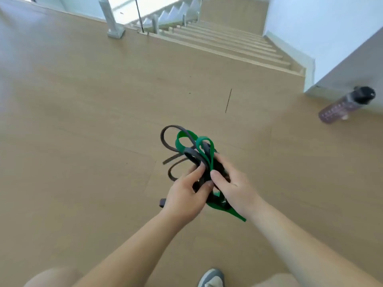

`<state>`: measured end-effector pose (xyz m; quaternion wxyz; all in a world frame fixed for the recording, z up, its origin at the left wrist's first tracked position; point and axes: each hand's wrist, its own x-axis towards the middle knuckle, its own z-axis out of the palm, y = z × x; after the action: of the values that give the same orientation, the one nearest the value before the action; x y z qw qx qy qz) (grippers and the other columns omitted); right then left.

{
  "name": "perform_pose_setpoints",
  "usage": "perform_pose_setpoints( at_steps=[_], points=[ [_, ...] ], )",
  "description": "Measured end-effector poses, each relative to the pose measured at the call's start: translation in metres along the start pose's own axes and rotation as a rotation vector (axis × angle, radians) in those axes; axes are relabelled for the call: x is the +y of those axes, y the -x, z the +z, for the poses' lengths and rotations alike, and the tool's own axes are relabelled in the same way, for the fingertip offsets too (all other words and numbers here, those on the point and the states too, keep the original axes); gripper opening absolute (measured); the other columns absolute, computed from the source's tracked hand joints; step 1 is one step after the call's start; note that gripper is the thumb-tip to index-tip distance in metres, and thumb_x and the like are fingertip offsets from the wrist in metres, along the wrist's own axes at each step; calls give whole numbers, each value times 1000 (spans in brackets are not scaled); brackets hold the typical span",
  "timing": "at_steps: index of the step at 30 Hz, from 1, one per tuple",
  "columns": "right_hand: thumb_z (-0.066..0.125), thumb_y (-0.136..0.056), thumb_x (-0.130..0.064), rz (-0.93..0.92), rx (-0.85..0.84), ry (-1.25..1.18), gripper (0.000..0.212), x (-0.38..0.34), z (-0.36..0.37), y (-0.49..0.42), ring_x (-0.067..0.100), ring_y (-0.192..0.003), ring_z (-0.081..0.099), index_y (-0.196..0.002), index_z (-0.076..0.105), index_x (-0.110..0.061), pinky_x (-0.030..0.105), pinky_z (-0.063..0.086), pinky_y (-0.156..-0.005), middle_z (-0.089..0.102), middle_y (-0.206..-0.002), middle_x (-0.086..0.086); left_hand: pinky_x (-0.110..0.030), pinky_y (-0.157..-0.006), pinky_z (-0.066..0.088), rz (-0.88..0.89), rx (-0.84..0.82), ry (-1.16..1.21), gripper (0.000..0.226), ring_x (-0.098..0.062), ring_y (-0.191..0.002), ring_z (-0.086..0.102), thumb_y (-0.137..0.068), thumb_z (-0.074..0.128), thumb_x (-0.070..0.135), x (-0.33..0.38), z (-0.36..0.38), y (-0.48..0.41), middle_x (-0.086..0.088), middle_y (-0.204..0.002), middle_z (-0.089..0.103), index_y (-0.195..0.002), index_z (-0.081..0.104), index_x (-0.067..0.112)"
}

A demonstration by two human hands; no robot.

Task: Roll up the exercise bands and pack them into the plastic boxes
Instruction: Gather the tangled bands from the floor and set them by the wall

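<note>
A tangle of exercise bands hangs in the air above the wooden floor, held between both hands. The dark grey band (pixel 165 139) loops out to the upper left, and the green band (pixel 179 145) loops beside it and trails down under my right wrist. My left hand (pixel 184 195) grips the bundle from the left, fingers and thumb curled round the dark strands. My right hand (pixel 230 185) grips it from the right, thumb pressed on the green band. No plastic box is in view.
A staircase (pixel 228 44) descends ahead beyond a glass railing with metal posts (pixel 112 21). A dark water bottle (pixel 346 104) lies on the floor at the right by a white wall corner. My shoe (pixel 211 278) shows at the bottom edge.
</note>
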<state>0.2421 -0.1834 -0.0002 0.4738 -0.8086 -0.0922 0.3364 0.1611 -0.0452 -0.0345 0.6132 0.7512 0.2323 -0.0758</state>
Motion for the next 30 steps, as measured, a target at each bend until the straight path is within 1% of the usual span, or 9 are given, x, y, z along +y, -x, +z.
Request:
perform_pose_setpoints(
  at_steps=[3, 5, 7, 10, 13, 18, 23, 27, 30],
  points=[
    [61, -95, -38, 43, 142, -107, 39, -65, -82, 71, 20, -115, 68, -128, 47, -54, 53, 53, -101, 73, -118, -9, -30, -103, 54, 91, -102, -46, 50, 7, -122, 58, -99, 66, 23, 123, 16, 35, 30, -133, 59, -146, 55, 35],
    [62, -99, -32, 59, 226, -192, 35, -103, -140, 116, 22, -107, 72, -124, 46, -51, 54, 58, -94, 75, -111, -4, -28, -100, 56, 142, -150, -79, 53, 5, -123, 58, -100, 64, 21, 206, 37, 57, 30, -135, 58, -148, 51, 39],
    [62, -101, -29, 57, 312, -228, 33, -137, -192, 158, 17, -105, 73, -121, 49, -51, 51, 59, -94, 76, -110, -5, -30, -102, 55, 186, -184, -107, 56, 3, -125, 57, -100, 64, 21, 280, 61, 77, 31, -136, 56, -149, 49, 41],
    [60, -101, -32, 54, 423, -248, 32, -180, -274, 212, 10, -113, 69, -120, 53, -57, 47, 57, -99, 74, -116, -15, -33, -104, 54, 236, -247, -154, 55, 2, -126, 57, -100, 63, 25, 382, 106, 101, 34, -138, 55, -149, 47, 43],
    [56, -99, -37, 69, 493, -265, 34, -210, -346, 257, 13, -114, 69, -124, 51, -59, 47, 56, -99, 73, -117, -13, -36, -101, 56, 279, -300, -152, 54, -1, -120, 61, -100, 62, 22, 466, 154, 118, 32, -132, 58, -148, 49, 42],
    [55, -93, -45, 87, 640, -269, 35, -226, -462, 303, 15, -114, 69, -124, 50, -58, 49, 56, -99, 73, -118, -10, -36, -96, 59, 367, -420, -163, 53, 0, -113, 63, -99, 63, 21, 565, 239, 114, 32, -125, 60, -146, 52, 45],
    [58, -96, -41, 154, 758, -260, 29, -207, -585, 326, 14, -106, 71, -120, 51, -58, 50, 56, -97, 75, -113, -8, -30, -99, 57, 442, -594, -205, 54, 19, -107, 56, -98, 65, 27, 639, 346, 76, 53, -118, 50, -147, 49, 46],
    [58, -99, -36, 192, 885, -238, 25, -181, -680, 337, 7, -97, 71, -115, 51, -54, 42, 57, -92, 75, -105, -12, -33, -97, 58, 498, -698, -233, 54, 5, -111, 63, -97, 65, 27, 689, 445, 46, 41, -123, 59, -146, 51, 45],
    [56, -101, -34, 230, 942, -253, 25, -150, -743, 349, 5, -97, 71, -120, 50, -50, 37, 57, -89, 75, -105, -13, -32, -100, 57, 501, -785, -276, 54, 8, -112, 61, -98, 64, 26, 721, 518, 31, 55, -122, 49, -146, 50, 47]
  ],
)
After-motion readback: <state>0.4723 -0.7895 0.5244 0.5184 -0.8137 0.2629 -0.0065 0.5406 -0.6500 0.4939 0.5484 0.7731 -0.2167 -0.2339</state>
